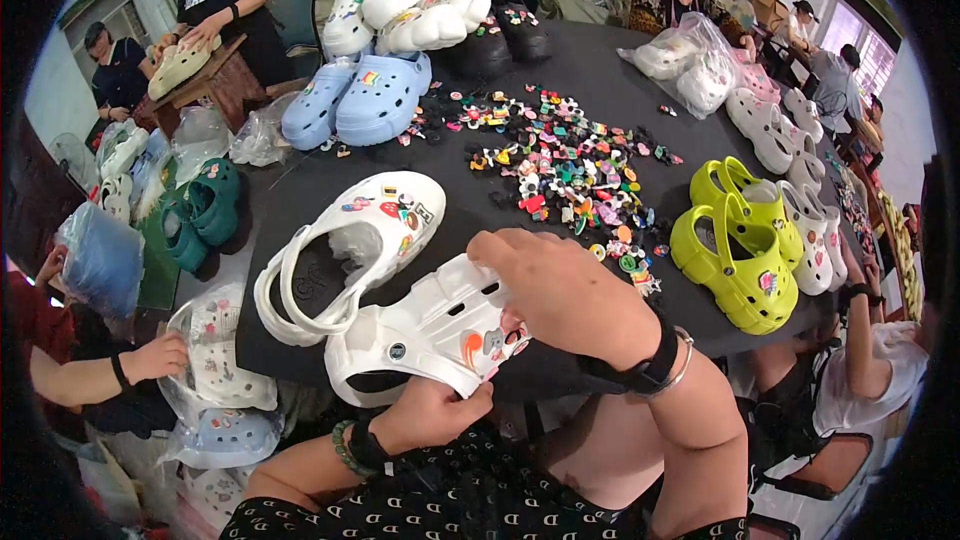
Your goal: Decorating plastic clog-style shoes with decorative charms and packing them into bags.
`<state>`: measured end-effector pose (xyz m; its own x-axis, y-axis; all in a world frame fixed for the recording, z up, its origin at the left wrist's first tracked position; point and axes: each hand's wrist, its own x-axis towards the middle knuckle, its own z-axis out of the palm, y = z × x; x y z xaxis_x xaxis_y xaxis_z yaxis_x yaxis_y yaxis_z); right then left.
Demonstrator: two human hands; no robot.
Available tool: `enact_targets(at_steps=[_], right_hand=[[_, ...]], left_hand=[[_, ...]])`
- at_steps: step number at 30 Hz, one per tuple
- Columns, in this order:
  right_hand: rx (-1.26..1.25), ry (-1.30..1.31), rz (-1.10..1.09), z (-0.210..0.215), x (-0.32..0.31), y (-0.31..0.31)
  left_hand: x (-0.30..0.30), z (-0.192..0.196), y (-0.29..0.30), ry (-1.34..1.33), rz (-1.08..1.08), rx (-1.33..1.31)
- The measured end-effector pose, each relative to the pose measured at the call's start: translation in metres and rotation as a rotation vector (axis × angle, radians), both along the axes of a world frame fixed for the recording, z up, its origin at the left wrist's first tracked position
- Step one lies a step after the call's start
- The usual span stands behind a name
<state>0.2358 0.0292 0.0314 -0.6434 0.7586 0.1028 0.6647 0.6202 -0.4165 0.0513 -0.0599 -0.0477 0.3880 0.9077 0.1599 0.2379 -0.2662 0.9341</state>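
Observation:
A white foam clog (pixel 420 318) lies tilted on its side at the near edge of the table, with several colourful charms on its upper. My left hand (pixel 435 413) grips its lower edge near the strap, thumb along the rim. Curled over the toe end is my right hand (pixel 580 295), its fingertips partly hidden behind the clog. Just beyond, the matching white clog (pixel 425 195) stands with its heel strap toward me, charms on its toe and crumpled plastic inside. A spread pile of small charms (pixel 575 175) covers the table ahead of my right hand.
Light blue clogs (pixel 385 105) and stacked white clogs (pixel 430 20) stand at the far left of the dark table (pixel 640 60). Lime clogs (pixel 745 270) sit at the right. Dark green clogs (pixel 205 205) stand left. Co-workers sit around; one person's hand (pixel 157 357) touches bagged clogs.

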Motion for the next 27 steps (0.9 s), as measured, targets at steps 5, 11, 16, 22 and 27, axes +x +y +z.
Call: enact_targets(at_steps=[5, 11, 16, 22, 27], right_hand=[[0.167, -0.042, -0.056, -0.005, -0.006, 0.000], [-0.182, 0.351, 0.029, -0.032, 0.009, 0.041], [-0.342, 0.542, -0.079, -0.041, 0.024, 0.053], [-0.100, 0.477, -0.144, -0.046, 0.034, 0.060], [-0.030, 0.379, -0.077, -0.053, 0.029, 0.065]], left_hand=[[-0.003, -0.006, 0.006, -0.020, 0.019, 0.035], [-0.016, 0.023, 0.024, -0.256, 0.187, -0.405], [-0.042, 0.036, 0.028, -0.139, 0.291, -0.594], [-0.085, 0.057, 0.025, 0.476, 0.435, 0.250], [-0.112, 0.059, 0.030, 0.767, 0.582, 0.585]])
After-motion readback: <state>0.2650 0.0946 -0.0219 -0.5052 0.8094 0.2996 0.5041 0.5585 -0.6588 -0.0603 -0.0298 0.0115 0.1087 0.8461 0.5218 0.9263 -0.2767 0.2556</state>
